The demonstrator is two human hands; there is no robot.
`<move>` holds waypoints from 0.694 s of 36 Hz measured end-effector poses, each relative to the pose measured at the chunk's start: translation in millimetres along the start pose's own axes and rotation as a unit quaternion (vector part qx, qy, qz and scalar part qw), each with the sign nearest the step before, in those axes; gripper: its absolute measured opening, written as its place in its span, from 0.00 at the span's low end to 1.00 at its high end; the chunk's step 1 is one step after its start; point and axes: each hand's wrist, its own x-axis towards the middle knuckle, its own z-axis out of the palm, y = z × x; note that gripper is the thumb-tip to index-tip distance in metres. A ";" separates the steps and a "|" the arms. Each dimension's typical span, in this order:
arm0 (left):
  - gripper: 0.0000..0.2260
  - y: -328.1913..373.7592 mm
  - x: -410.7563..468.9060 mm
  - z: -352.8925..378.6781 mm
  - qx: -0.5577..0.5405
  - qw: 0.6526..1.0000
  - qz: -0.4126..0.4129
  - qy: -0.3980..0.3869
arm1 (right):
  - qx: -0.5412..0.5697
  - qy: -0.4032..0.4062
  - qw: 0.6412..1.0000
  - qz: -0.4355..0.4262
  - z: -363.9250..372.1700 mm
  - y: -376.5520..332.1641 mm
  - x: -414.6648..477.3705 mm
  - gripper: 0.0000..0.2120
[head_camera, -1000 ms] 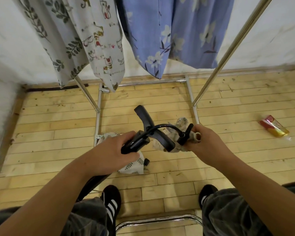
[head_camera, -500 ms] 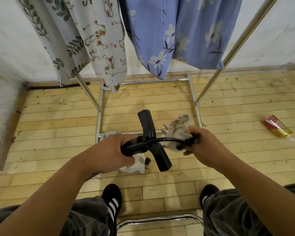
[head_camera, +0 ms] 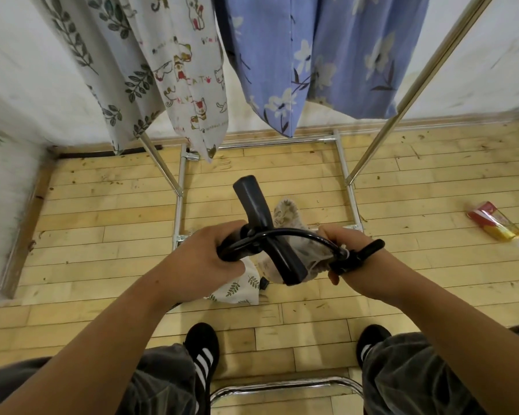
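A black hand pump (head_camera: 264, 232) with a dark T-shaped handle is held at waist height over the floor. My left hand (head_camera: 204, 259) grips its body just below the handle. A black hose (head_camera: 297, 235) arcs from the pump to my right hand (head_camera: 351, 265), which grips the hose's nozzle end (head_camera: 360, 256) together with a beige patterned cloth (head_camera: 288, 214). The cloth bunches up behind the handle. The nozzle's lever sticks out past my right wrist.
A metal clothes rack (head_camera: 179, 205) stands ahead with a leaf-print cloth (head_camera: 114, 64), a cat-print cloth (head_camera: 189, 70) and a blue floral garment (head_camera: 312, 55) hanging. A white leaf-print cloth (head_camera: 237, 290) lies on the wooden floor, a red-yellow packet (head_camera: 495, 221) at right, a chrome tube (head_camera: 282, 387) by my shoes.
The pump handle has swung to a more upright line. My right hand has turned, so the nozzle lever now pokes out past the wrist. Both hands keep their hold.
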 end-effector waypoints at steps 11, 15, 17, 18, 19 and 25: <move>0.22 7.8 -0.2 6.1 -0.046 0.997 -0.022 -0.065 | 0.058 -0.062 0.996 -0.031 1.7 -11.3 -4.6 0.26; 0.23 4.0 1.5 7.0 -0.012 0.998 -0.032 -0.047 | 0.096 -0.066 0.993 -0.004 2.4 -11.4 -4.3 0.16; 0.20 1.8 2.1 6.1 0.002 0.999 -0.029 -0.026 | 0.104 -0.058 0.993 0.007 2.6 -11.0 -3.4 0.15; 0.17 0.8 2.4 5.4 0.006 1.000 -0.027 -0.013 | 0.103 -0.050 0.993 0.012 2.6 -9.6 -2.5 0.16; 0.14 -0.4 2.6 4.5 0.010 1.000 -0.023 -0.001 | 0.105 -0.040 0.993 0.020 2.6 -7.7 -1.6 0.17; 0.06 -10.6 6.2 0.3 0.050 0.998 -0.033 0.026 | 0.157 0.018 0.985 0.072 -1.3 -7.7 1.4 0.09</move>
